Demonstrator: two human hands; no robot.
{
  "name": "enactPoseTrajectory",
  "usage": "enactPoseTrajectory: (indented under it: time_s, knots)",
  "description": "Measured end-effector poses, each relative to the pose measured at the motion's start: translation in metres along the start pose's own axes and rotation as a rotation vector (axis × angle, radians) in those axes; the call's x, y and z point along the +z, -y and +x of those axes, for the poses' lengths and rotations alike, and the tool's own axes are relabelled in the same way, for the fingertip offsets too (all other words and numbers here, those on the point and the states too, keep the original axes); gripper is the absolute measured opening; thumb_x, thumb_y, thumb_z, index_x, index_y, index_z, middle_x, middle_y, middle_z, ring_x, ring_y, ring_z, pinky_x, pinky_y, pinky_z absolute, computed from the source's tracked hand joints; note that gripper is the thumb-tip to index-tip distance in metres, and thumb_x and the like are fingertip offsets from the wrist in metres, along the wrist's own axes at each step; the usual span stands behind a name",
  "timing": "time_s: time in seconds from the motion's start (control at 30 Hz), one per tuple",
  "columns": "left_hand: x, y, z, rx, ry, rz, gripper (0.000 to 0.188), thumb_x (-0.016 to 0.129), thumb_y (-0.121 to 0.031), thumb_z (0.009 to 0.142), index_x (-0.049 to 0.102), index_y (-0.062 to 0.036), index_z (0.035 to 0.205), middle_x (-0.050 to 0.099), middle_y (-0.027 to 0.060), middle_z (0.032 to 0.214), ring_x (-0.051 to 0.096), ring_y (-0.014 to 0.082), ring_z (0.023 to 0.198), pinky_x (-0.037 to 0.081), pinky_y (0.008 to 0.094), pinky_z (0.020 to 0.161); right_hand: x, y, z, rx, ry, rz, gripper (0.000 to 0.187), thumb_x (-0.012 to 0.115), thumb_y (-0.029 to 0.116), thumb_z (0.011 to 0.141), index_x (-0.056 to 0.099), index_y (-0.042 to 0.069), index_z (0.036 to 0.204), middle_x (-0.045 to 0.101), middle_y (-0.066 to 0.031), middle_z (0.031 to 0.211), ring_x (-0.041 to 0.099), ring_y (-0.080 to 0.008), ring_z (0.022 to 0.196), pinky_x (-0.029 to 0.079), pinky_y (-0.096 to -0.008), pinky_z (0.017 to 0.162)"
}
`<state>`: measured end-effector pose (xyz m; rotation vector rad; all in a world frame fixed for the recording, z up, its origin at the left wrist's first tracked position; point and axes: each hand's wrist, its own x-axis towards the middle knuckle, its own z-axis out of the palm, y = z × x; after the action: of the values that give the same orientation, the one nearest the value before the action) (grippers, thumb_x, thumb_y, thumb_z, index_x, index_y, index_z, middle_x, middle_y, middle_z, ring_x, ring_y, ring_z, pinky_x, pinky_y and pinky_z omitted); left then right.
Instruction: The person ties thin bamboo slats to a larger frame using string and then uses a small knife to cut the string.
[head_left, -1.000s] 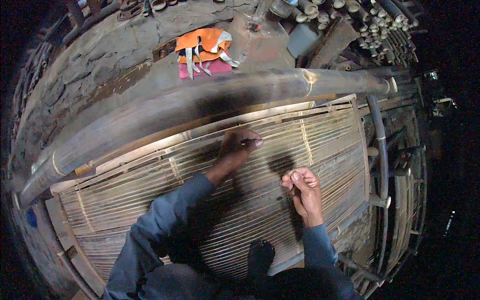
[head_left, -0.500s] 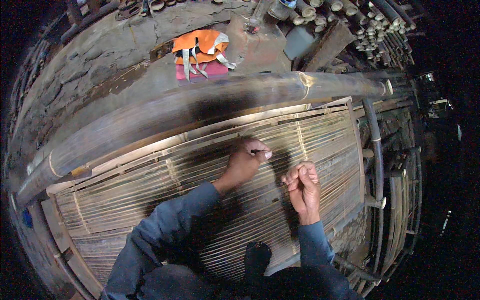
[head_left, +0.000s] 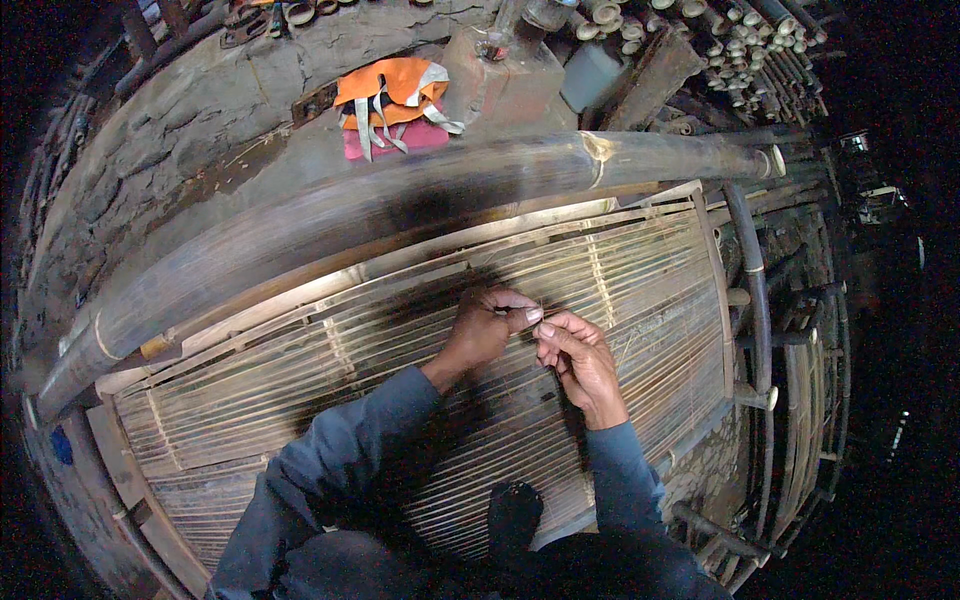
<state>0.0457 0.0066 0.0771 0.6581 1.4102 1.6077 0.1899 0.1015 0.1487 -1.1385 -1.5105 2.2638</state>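
A panel of thin parallel bamboo slats (head_left: 640, 262) lies below my hands, crossed by pale bindings (head_left: 598, 270). Over its middle, my left hand (head_left: 482, 330) is closed in a pinch of thumb and forefinger. My right hand (head_left: 582, 365) meets it from the right, also pinched, the fingertips of both almost touching. A faint thin strand (head_left: 541, 303) shows at the fingertips; its ends cannot be followed. The rest of what the fingers hold is hidden.
A thick bamboo pole (head_left: 350, 205) runs along the panel's far side. Beyond it lies an orange cloth item with grey straps (head_left: 395, 82) over something pink. Cut bamboo poles (head_left: 745, 45) are stacked at the back right. My dark-covered foot (head_left: 515, 512) rests on the slats.
My right hand has moved left and up to meet the left hand's fingertips. The left hand has stayed nearly in place, still pinching. The whole view has shifted slightly.
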Motion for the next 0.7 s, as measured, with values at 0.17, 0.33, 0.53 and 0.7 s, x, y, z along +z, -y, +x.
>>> enactPoseTrajectory:
  time_s: [0.17,0.33,0.53,0.7]
  knots:
    - [0.001,-0.001,-0.001,-0.073,0.047,-0.042,0.021,0.078,-0.019,0.085,0.075,-0.0004,0.094,0.073,0.0064,0.086,0.066,0.0135,0.082,0.052,0.0304,0.076,-0.001,-0.001,0.000,0.004,0.020,0.055,0.008,0.070,0.014,0.092,0.071,0.006,0.091,0.068,-0.0013,0.074,0.058,-0.0053,0.061,0.042,-0.0185,0.054]
    - [0.002,-0.004,-0.003,-0.087,0.075,-0.071,0.021,0.075,-0.017,0.087,0.074,0.0017,0.096,0.073,0.0054,0.086,0.065,0.0120,0.082,0.052,0.0295,0.077,0.000,-0.003,0.000,0.036,0.017,0.089,0.006,0.071,0.010,0.091,0.071,0.005,0.093,0.070,-0.0027,0.081,0.060,-0.0064,0.063,0.047,-0.0200,0.056]
    - [0.000,-0.004,-0.007,-0.134,0.144,-0.069,0.021,0.066,-0.021,0.094,0.069,-0.0018,0.102,0.069,0.0021,0.094,0.062,0.0121,0.090,0.049,0.0298,0.084,0.003,-0.012,0.000,0.048,0.032,0.170,0.008,0.072,0.009,0.090,0.071,0.003,0.095,0.072,-0.0051,0.086,0.062,-0.0084,0.064,0.051,-0.0228,0.058]
    - [0.001,0.005,-0.006,-0.115,0.158,-0.170,0.020,0.066,-0.022,0.095,0.070,-0.0029,0.100,0.069,0.0011,0.091,0.062,0.0110,0.087,0.050,0.0304,0.081,0.001,-0.017,0.002,0.030,0.047,0.211,0.007,0.072,0.008,0.090,0.071,0.002,0.094,0.072,-0.0061,0.085,0.062,-0.0093,0.063,0.051,-0.0240,0.057]
